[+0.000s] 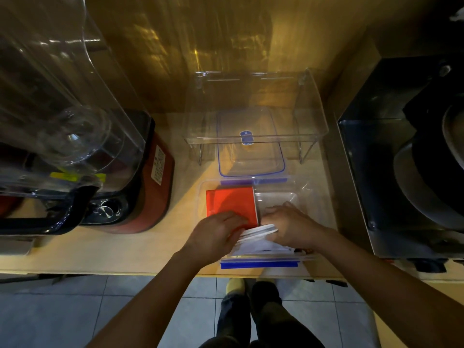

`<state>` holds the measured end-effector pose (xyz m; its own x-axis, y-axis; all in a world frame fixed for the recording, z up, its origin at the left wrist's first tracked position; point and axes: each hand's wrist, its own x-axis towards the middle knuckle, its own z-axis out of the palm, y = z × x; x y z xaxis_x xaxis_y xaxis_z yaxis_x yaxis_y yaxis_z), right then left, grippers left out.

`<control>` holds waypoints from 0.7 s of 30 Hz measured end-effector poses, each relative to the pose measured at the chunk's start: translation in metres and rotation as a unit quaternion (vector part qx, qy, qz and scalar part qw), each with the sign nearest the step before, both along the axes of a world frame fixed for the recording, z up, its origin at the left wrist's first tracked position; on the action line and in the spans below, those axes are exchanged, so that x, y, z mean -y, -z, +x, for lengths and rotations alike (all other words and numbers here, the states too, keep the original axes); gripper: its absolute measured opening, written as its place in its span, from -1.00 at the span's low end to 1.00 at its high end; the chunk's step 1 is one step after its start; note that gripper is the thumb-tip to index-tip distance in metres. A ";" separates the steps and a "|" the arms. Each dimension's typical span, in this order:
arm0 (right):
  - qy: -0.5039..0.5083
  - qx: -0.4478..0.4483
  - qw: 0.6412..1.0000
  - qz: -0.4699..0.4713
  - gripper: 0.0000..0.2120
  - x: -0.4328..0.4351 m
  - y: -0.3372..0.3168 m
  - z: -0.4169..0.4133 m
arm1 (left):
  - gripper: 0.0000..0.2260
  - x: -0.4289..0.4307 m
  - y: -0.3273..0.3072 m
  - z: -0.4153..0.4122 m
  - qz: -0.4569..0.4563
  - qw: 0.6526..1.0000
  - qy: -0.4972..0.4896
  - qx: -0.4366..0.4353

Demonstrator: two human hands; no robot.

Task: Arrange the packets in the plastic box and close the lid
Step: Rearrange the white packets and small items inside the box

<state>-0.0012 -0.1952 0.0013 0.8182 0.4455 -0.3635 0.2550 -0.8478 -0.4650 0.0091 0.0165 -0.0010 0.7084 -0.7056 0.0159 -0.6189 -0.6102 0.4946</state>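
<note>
A clear plastic box (316, 204) with blue clips stands at the counter's front edge, open. An orange-red packet (229, 200) lies flat in its left half. My left hand (217, 234) rests on that packet's near edge and touches a stack of white packets (258, 236). My right hand (288, 226) grips the same white stack from the right, inside the box's near part. The box's clear lid (251, 156), with a blue seal line and a blue tab, lies flat just behind the box.
A red-based blender (140, 187) with a clear jar stands to the left. A clear acrylic riser (311, 114) stands behind the lid. A dark appliance (406, 156) fills the right side. Tiled floor and my feet show below the counter edge.
</note>
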 end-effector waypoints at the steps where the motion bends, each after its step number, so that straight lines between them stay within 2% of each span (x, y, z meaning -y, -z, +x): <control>1: 0.008 -0.009 1.000 0.027 -0.84 -0.002 -0.003 -0.001 | -0.78 0.002 0.000 -0.002 -0.003 0.999 0.007 -0.046; 3: 0.012 -0.015 0.999 0.050 -0.86 -0.004 -0.006 -0.003 | -0.73 0.010 0.000 -0.005 0.001 0.992 0.009 -0.128; 5: 0.019 -0.011 0.998 0.051 -0.85 -0.001 -0.004 -0.003 | -0.66 0.018 0.000 -0.005 0.021 0.985 0.002 -0.170; 8: 0.037 -0.017 0.999 0.029 -0.77 0.006 0.001 -0.002 | -0.64 0.025 0.005 -0.006 0.102 0.984 0.016 -0.145; 11: 0.013 -0.023 0.998 -0.060 -0.66 0.015 0.002 -0.001 | -0.67 0.023 0.011 -0.005 0.130 0.982 0.012 -0.137; 15: -0.023 -0.019 0.992 -0.119 -0.68 0.020 0.002 0.001 | -0.80 0.019 0.017 -0.001 0.158 0.976 0.029 -0.146; 19: -0.032 0.036 0.981 -0.188 -0.66 0.017 0.007 0.005 | -0.86 0.020 0.017 0.003 0.162 0.970 0.052 -0.171; 21: -0.001 0.015 0.986 -0.163 -0.77 0.017 0.009 0.007 | -0.84 0.019 0.017 0.004 0.160 0.969 0.043 -0.183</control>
<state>0.0055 -0.2119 -0.0080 0.8297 0.3111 -0.4635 0.2673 -0.9503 -0.1595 0.0132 -0.0021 -0.0176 0.5636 -0.6894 -0.4550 -0.4931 -0.7227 0.4842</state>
